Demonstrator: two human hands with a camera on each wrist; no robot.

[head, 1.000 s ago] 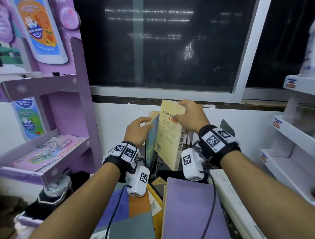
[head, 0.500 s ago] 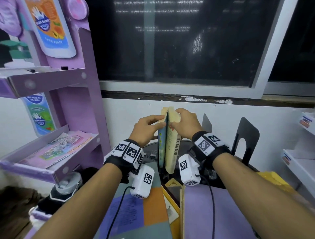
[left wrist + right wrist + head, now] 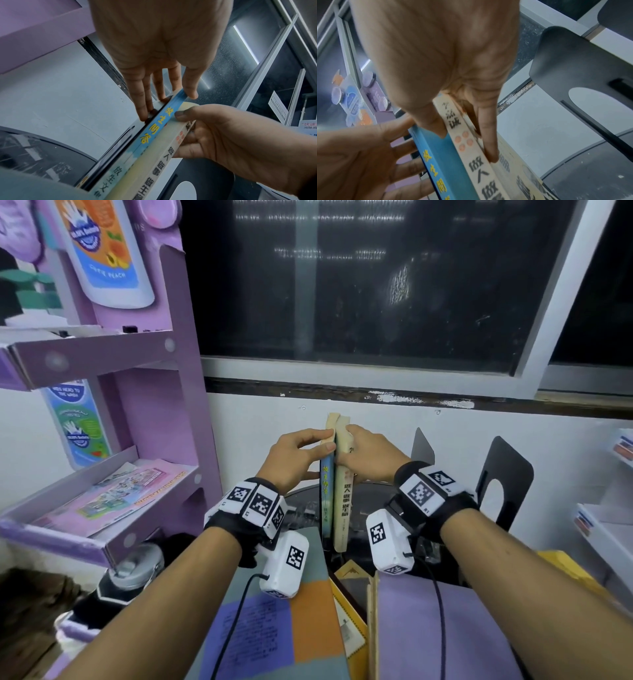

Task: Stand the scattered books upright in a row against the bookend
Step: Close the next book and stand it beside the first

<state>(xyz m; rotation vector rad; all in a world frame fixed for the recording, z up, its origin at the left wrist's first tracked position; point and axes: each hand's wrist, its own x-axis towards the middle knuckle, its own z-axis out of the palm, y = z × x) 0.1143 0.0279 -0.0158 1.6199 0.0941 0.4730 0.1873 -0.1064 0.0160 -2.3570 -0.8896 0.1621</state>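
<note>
Two books stand upright side by side with their spines towards me: a blue-spined book (image 3: 326, 501) (image 3: 154, 129) on the left and a cream-spined book (image 3: 343, 508) (image 3: 481, 169) on the right, pressed together. My left hand (image 3: 301, 451) lays straight fingers (image 3: 142, 94) on the blue book's left cover, thumb over the top of its spine. My right hand (image 3: 366, 453) pinches the cream book, thumb on the spine, fingers (image 3: 488, 142) on its right cover. A black bookend (image 3: 507, 470) (image 3: 573, 60) stands to the right, apart from the books, and a grey one (image 3: 423, 445) stands behind.
Several books lie flat in front of me: a purple one (image 3: 445, 631), a patchwork-coloured one (image 3: 274, 628), a yellow one (image 3: 351, 614). A purple display rack (image 3: 154, 419) stands close on the left and white shelves (image 3: 606, 529) on the right. The wall and window are right behind.
The cream book, tilted with its cover showing a second ago, has swung upright against the blue book. Both hands have closed in around the pair.
</note>
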